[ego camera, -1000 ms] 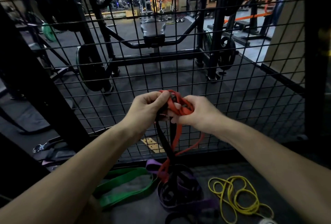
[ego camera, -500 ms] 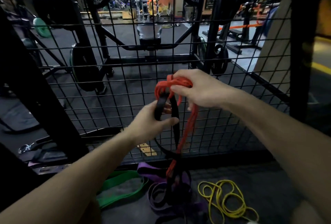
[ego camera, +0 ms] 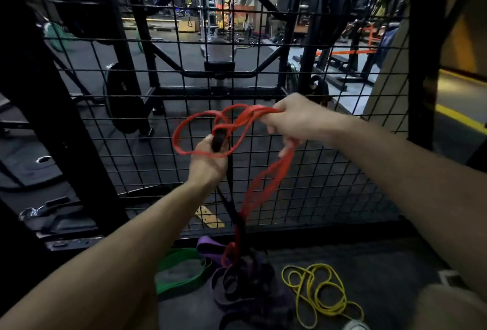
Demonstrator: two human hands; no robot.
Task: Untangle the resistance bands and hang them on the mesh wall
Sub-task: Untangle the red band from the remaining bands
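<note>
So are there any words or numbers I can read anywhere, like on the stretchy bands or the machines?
None can be read.
Red band, held by the right hand: no print shows.
Black band, held by the left hand: no print shows.
Green band, purple band, yellow band on the floor: no print shows.
Gym machines behind the mesh wall: too dark and blurred to tell.

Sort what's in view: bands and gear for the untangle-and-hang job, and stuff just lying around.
For the job:
red band, gripped by right hand
black band, gripped by left hand
green band
purple band
yellow band
mesh wall

Lying about:
weight plate
rack frame
wooden piece
</note>
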